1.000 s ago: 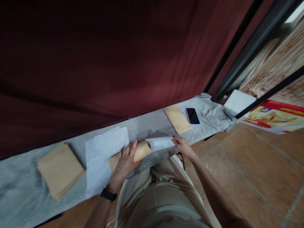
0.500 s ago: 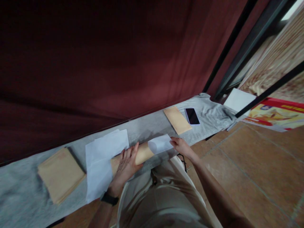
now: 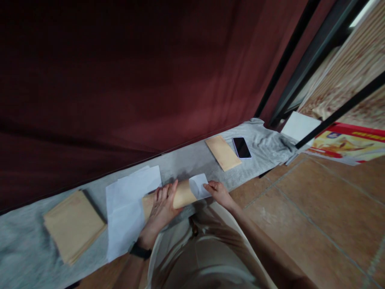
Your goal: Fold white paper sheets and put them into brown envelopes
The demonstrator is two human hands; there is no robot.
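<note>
My left hand (image 3: pixel 164 204), with a dark watch at the wrist, lies across a tan paper envelope (image 3: pixel 185 194). Its fingers reach the far edge and its thumb the near edge, and the envelope bulges at its right end. From that mouth sticks out a folded white paper (image 3: pixel 200 186), the rest of it hidden inside. The outer end of the paper is pinched in my right hand (image 3: pixel 219 193), closed at the fingertips. Loose white sheets (image 3: pixel 126 208) lie to the left, partly under the envelope and my left hand.
A stack of tan envelopes (image 3: pixel 75 226) rests at the left on the grey cloth-covered bench (image 3: pixel 186 160). A single envelope (image 3: pixel 223 152) and a phone (image 3: pixel 242 147) lie farther right. Behind hangs a dark red curtain (image 3: pixel 150 100); a red and yellow box (image 3: pixel 349 142) stands at the right.
My right hand has moved left with the paper, which now sticks out less from the envelope. My left hand has stayed on the envelope. The view has shifted slightly.
</note>
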